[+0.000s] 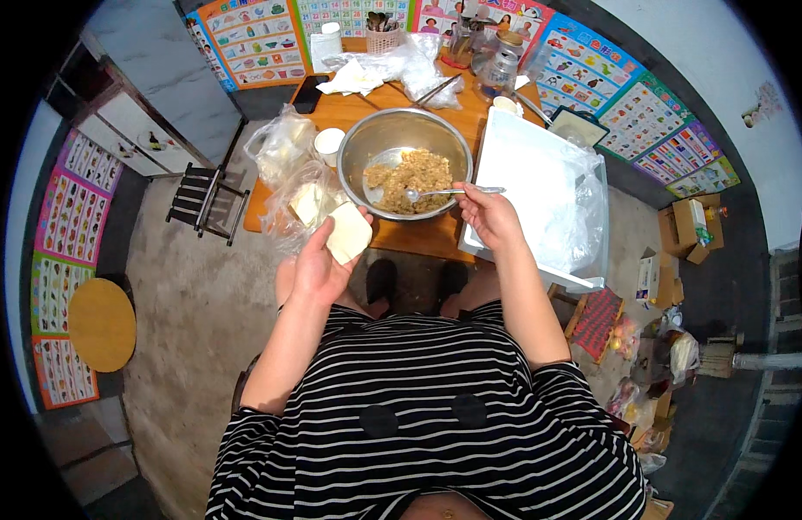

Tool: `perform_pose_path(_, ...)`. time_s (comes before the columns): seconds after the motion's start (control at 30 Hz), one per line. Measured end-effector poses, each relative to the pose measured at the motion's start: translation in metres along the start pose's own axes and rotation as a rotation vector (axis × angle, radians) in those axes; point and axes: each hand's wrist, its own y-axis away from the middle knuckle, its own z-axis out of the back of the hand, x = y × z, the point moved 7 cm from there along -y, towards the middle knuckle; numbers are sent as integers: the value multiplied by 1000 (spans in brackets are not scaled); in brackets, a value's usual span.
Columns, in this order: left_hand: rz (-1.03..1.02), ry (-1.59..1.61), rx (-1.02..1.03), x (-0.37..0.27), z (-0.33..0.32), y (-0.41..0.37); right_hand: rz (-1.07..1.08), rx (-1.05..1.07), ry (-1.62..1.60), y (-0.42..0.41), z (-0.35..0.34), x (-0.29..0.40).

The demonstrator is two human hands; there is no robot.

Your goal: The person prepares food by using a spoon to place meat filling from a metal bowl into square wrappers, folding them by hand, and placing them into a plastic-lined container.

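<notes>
On my left hand (321,268) lies a flat, pale dough wrapper (349,234), held at its edge by the thumb. My right hand (489,214) grips the handle of a metal spoon (453,192), whose bowl end touches the brown minced filling (417,179). This filling sits in a large stainless steel bowl (463,144) on the wooden table. A stack of wrappers (307,204) rests in an open plastic bag (277,218) just left of the bowl, beyond my left hand.
Right of the bowl is a white tray (518,169) with clear plastic on it. A white cup (329,141), another plastic bag (281,146) and a phone (307,94) are at the left. Chopsticks (438,90), glass jars (498,71) and a utensil basket (383,41) stand behind.
</notes>
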Motion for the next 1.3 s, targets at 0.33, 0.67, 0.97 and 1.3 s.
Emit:
perform_pose_path(0.33, -27, 115, 37, 3, -21, -11, 291, 139, 129, 73, -73, 26)
perform_pose_path(0.67, -119, 159, 79, -15, -43, -2, 1344, 608, 1209, 159, -146, 14)
perform_pose_path(0.97, -257, 270, 13, -30, -28, -2, 1353, 414, 1124, 143, -115, 33)
perform_pose_path(1.3, -111, 84, 161, -15, -49, 6, 905, 188, 1670, 21, -68, -2)
